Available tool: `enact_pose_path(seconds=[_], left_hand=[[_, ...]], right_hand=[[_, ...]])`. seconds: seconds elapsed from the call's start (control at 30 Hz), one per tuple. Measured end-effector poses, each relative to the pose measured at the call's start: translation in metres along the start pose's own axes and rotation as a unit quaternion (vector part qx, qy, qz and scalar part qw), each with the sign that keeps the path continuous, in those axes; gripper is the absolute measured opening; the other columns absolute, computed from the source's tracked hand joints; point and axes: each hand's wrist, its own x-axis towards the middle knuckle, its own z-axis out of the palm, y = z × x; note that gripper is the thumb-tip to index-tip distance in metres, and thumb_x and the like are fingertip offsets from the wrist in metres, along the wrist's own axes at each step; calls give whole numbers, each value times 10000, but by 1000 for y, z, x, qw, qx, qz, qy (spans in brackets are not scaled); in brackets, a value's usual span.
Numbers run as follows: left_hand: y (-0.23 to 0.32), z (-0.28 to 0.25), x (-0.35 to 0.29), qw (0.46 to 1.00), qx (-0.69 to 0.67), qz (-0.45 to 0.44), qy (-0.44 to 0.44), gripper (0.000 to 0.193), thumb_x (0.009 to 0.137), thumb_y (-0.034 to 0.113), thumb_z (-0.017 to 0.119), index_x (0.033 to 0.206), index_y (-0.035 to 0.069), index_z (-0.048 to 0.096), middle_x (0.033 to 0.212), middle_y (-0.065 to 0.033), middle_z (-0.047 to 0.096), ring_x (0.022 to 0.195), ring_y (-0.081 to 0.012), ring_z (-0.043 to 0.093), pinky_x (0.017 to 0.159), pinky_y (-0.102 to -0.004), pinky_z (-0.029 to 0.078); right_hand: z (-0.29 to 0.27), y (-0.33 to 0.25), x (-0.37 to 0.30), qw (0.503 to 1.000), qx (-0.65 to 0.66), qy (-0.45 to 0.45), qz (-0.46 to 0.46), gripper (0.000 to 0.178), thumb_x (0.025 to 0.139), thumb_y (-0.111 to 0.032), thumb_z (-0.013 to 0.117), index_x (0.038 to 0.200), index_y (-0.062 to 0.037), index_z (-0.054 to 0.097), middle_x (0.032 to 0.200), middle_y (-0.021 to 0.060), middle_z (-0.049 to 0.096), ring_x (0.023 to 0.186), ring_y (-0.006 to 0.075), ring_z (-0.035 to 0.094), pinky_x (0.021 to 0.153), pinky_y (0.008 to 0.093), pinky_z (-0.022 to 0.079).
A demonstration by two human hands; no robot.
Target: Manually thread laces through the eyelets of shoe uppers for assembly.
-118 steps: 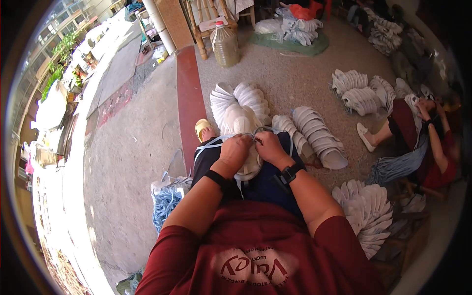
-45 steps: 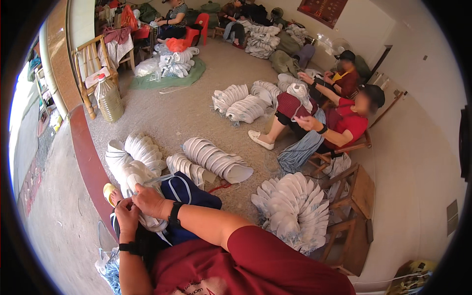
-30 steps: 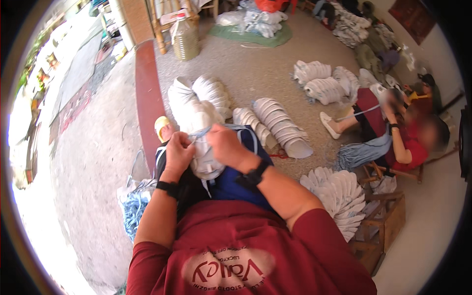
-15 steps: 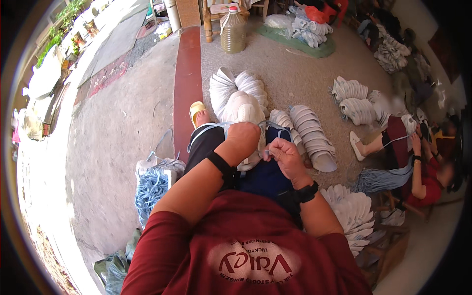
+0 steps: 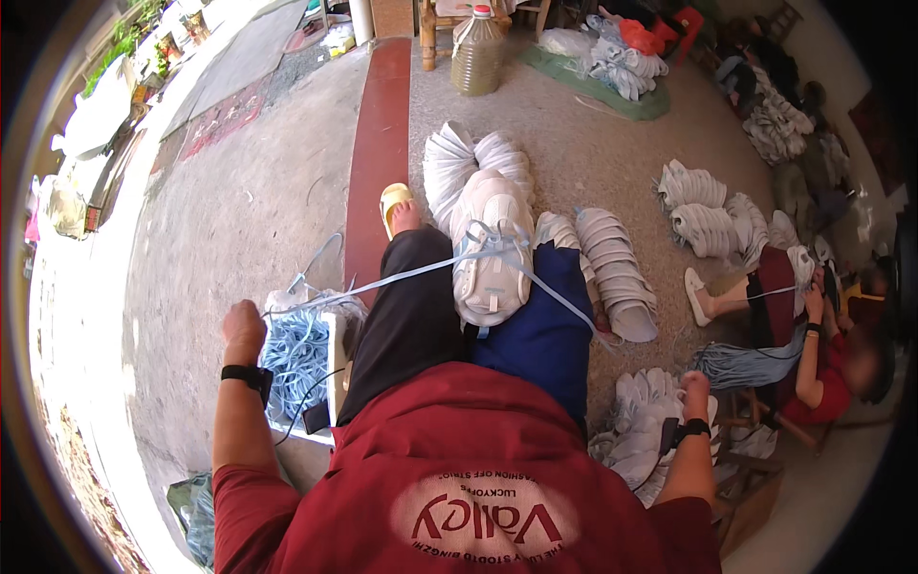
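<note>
A white shoe sits between my knees, its toe pointing away from me. Pale blue shoelace crosses its upper and spreads out to both sides. Far out to the left, above a box of blue laces, my left hand is closed on one end of the lace. My right hand is closed out to the right, over a pile of white shoe pieces. The other lace end runs toward it, but whether it reaches those fingers I cannot make out.
Stacked white shoe uppers lie by my right knee, with another fanned stack beyond the shoe. A large plastic jug stands farther off. At right, a seated person handles white pieces beside a bundle of blue laces.
My hands have parted from close together over the shoe, left hand swinging far left and right hand far right and nearer me. The lace now stretches across, leaving the shoe in full view.
</note>
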Motion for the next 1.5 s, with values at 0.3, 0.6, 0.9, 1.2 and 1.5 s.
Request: enact_pose_path(seconds=[0.3,0.6,0.9,1.2,1.5], left_hand=[[245,-44,-36,825,-419,376,48,164,692,121,675,723,0,568,637,-149,574,622,-299,587,608,-396,462],[298,-44,-42,771,-527,350,-72,270,750,206,714,854,-31,636,660,-112,625,590,-196,601,560,-302,464],[295,-43,-43,618,-692,264,-265,170,858,152,615,910,-6,653,748,10,600,665,-56,518,591,-191,427],[301,-40,-44,578,-720,292,-250,148,874,119,596,933,-10,641,755,16,601,680,-55,515,634,-195,426],[297,-58,-45,592,-624,440,-258,219,861,207,607,842,-9,632,743,4,597,674,-84,505,657,-233,433]], right_hand=[[301,-169,-106,882,-50,-296,-364,203,736,-35,652,921,31,598,707,46,595,667,89,543,597,241,434],[343,-194,-120,875,136,-418,-204,99,790,-62,652,867,-3,633,683,-22,562,610,55,473,604,190,388],[330,-185,-128,865,61,-444,-228,197,841,-173,638,784,14,657,735,-1,580,567,45,421,540,195,352],[328,-178,-140,862,87,-410,-286,246,825,-164,647,705,48,609,740,25,558,579,64,449,550,219,374],[324,-177,-140,864,90,-409,-278,217,806,-124,648,694,58,607,841,51,571,627,80,470,576,223,383]])
